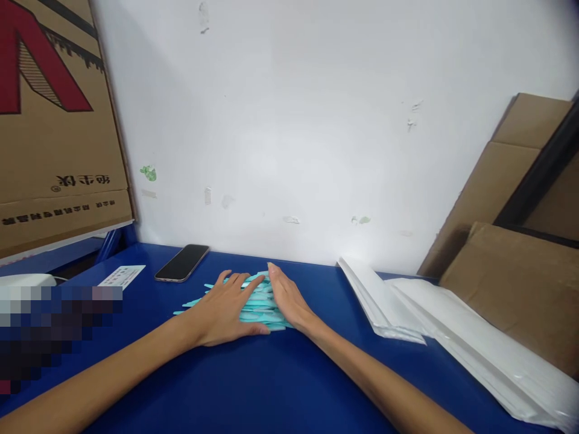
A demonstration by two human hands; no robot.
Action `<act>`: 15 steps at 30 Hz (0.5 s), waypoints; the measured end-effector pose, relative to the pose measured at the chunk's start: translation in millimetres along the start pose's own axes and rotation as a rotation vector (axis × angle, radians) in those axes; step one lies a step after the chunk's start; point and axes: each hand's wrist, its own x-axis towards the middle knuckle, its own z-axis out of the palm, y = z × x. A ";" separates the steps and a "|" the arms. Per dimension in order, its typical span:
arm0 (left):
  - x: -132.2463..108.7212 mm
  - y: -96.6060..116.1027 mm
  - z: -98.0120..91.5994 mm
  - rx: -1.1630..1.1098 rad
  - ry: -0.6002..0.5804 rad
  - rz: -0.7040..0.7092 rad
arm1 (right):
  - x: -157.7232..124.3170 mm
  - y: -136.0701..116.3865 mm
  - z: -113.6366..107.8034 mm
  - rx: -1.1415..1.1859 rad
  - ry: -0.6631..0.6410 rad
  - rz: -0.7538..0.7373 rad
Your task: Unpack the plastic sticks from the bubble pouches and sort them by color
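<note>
A pile of thin turquoise and whitish strips, perhaps flat packets, lies on the blue table in front of me. My left hand rests over the pile's left part with the fingers spread and the thumb along its near edge. Some pointed ends stick out to the left from under that hand. Against the right end of the pile stands my right hand, its fingers stretched out straight and held together. Both palms hide part of the pile, so the exact kind of the strips is unclear.
A dark phone and a printed white card lie to the left. White folded bags or sleeves are stacked at the right, beside cardboard. A large carton stands at the left, and a white wall closes the back.
</note>
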 end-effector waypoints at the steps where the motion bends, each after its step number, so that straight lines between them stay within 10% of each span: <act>1: 0.2 0.8 -0.7 0.011 0.005 0.007 | 0.3 -1.5 1.2 0.003 0.009 0.000; 10: -0.3 2.3 -3.2 -0.040 0.008 -0.033 | 1.7 1.6 1.4 -0.015 0.193 -0.003; 15: -2.0 -1.1 -1.8 -0.076 -0.002 -0.032 | 2.0 -13.8 -40.4 -0.229 0.282 -0.087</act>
